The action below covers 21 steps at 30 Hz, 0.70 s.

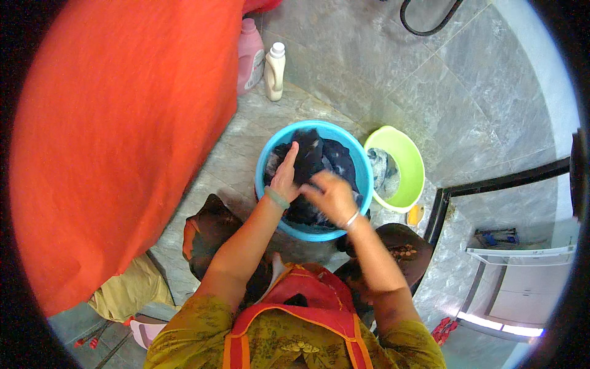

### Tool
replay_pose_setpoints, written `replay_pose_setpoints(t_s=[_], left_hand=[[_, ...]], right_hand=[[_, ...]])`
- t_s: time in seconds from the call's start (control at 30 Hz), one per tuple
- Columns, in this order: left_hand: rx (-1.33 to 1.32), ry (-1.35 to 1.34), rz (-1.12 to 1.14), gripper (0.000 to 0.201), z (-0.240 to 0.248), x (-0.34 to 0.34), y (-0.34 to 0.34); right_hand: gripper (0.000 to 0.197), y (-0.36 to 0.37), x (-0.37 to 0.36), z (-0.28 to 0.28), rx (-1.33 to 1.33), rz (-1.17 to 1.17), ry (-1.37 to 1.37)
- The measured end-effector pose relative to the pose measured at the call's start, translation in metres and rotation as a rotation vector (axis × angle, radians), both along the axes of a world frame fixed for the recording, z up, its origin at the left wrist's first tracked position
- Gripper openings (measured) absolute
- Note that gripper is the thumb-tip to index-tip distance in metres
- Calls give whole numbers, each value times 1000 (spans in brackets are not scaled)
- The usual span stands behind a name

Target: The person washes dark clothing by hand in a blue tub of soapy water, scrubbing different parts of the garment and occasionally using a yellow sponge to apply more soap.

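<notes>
Dark wet clothes (338, 157) with patches of whitish suds lie heaped in a round blue basin (362, 147) on the floor between my knees. My left hand (286, 175) is over the left part of the heap, its fingers stretched out straight and its palm turned toward a raised fold of dark cloth. My right hand (332, 197) is over the right part of the basin, bent at the wrist. Motion blurs its fingers, so whether they grip any cloth is unclear.
A lime-green basin (413, 163) holding sudsy cloth stands beside the blue one, with a yellow object (415, 215) near it. A pink bottle (250, 58) and a cream bottle (275, 74) stand by the wall. Large orange-red fabric (129, 123) hangs at left; a dark-framed doorway (439, 215) is at right.
</notes>
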<state>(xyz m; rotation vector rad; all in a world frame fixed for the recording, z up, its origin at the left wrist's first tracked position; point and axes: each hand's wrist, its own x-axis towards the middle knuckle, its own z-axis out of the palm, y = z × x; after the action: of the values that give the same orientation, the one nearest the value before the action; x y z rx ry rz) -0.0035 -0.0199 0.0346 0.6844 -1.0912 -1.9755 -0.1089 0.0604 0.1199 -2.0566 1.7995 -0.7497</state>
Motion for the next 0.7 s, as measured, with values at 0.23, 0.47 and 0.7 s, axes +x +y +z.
replay_pose_setpoints(t_s=[0.23,0.47,0.7], left_hand=[[-448,-866,-263,34,-60,8,-10],[-798,-748,115,36,-3,-8,28],[-996,-573,184,32,19,-6,20]], right_hand=[[26,19,68,-40,-7,-147,226],[38,4,-77,-95,187,-403,-155],[22,42,-118,-36,560,-144,-513]])
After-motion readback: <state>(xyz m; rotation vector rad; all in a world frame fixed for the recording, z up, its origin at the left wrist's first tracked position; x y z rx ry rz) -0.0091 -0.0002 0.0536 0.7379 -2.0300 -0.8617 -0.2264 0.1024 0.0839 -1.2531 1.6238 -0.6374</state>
